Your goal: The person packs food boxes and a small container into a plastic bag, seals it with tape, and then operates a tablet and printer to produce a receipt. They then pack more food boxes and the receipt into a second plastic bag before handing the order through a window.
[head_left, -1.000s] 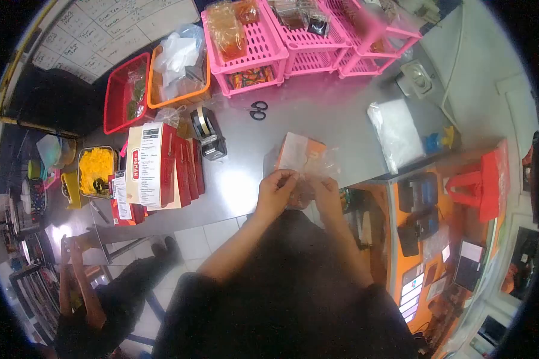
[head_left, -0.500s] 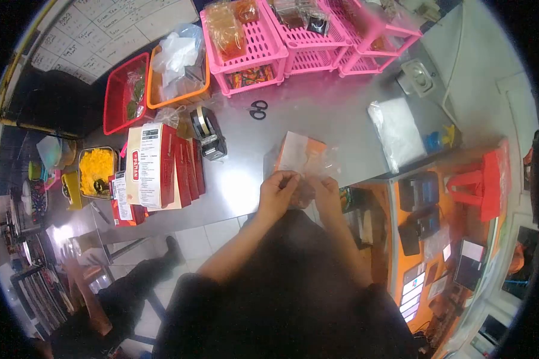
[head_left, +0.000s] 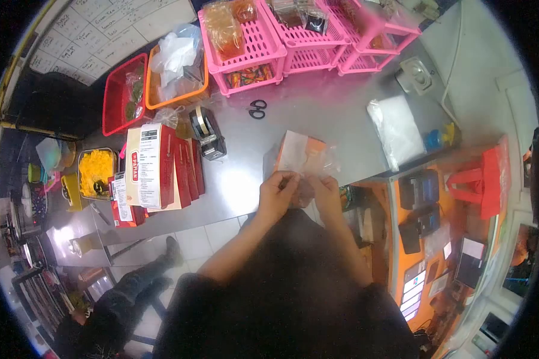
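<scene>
In the head view, the person's left hand (head_left: 275,192) and right hand (head_left: 328,192) meet at the near edge of the steel counter (head_left: 317,113), fingers pinching the mouth of a small clear plastic bag (head_left: 307,164) with orange contents; the bag rests on the counter, just ahead of both hands; the step looks like closing or sealing the bag; next would likely call for the tape dispenser (head_left: 208,133), well left, beside the red boxes (head_left: 161,167).
</scene>
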